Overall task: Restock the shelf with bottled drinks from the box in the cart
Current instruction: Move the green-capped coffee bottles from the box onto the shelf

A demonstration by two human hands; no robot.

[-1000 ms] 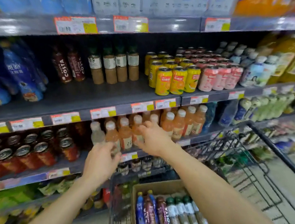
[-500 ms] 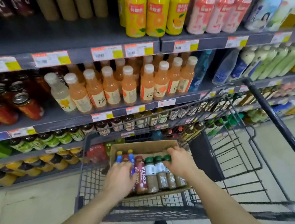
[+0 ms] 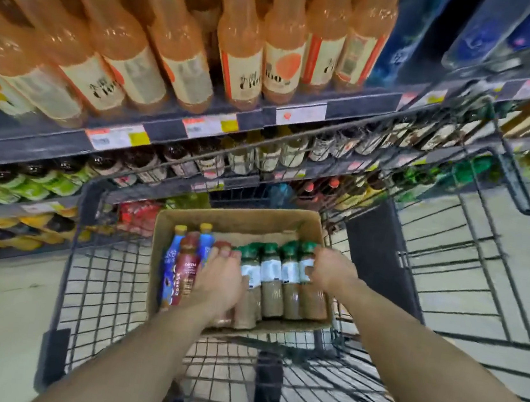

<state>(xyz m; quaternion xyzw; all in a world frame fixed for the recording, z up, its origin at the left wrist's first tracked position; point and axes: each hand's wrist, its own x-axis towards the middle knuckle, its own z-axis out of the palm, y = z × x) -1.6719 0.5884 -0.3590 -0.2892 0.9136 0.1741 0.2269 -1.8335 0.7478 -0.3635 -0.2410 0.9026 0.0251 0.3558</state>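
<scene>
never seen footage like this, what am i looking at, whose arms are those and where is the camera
There is no machine here. A person wears a wide-angle camera on the head, so you look down along their own two bare arms. They stand at a shop shelf stocked with orange drinks. In front of them is a wire cart holding a cardboard box. Packed side by side in it are blue bottles, a dark red bottle and green-capped bottles. The right hand curls round the rightmost green-capped bottle. The left hand lies over a brown-capped bottle; whether it grips it I cannot tell.
</scene>
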